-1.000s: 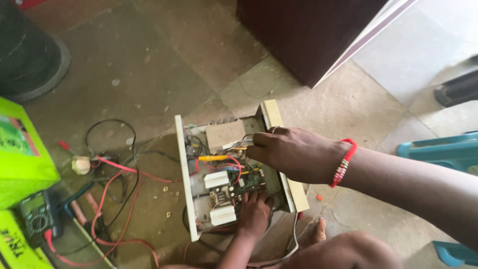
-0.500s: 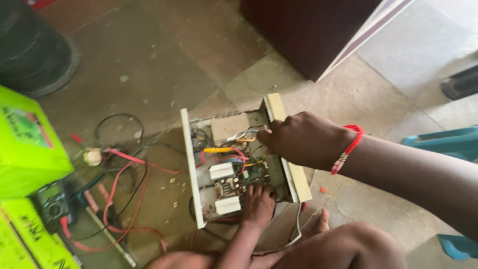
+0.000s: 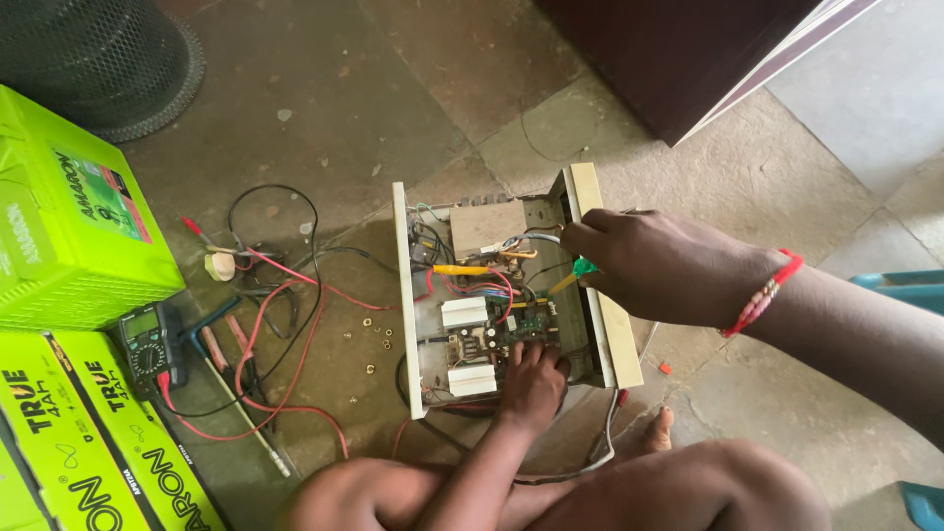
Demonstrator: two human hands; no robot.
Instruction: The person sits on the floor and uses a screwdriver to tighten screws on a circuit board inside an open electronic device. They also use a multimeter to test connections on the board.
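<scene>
An open metal chassis (image 3: 404, 295) lies on the floor, with a circuit board (image 3: 492, 329), white blocks, coloured wires and a beige metal box (image 3: 487, 224) inside. My right hand (image 3: 669, 267), a red thread band at its wrist, reaches in from the right. It is closed on a small green-handled tool (image 3: 583, 267) whose tip points into the wiring. My left hand (image 3: 532, 382) comes up between my knees and rests fingers-down on the near part of the circuit board, holding nothing.
Bright green battery (image 3: 69, 216) and green cartons (image 3: 88, 442) sit at the left, beside a multimeter (image 3: 147, 346), red and black leads (image 3: 285, 324) and a T-handle tool (image 3: 211, 324). Small nuts (image 3: 374, 339) lie loose. A mesh bin (image 3: 98, 59), dark cabinet (image 3: 678, 59) and blue stool (image 3: 900, 280) stand around.
My right hand has drawn back a little toward the chassis's right wall, and the green tool now shows at its fingertips. My left hand stays on the board. The view has shifted slightly.
</scene>
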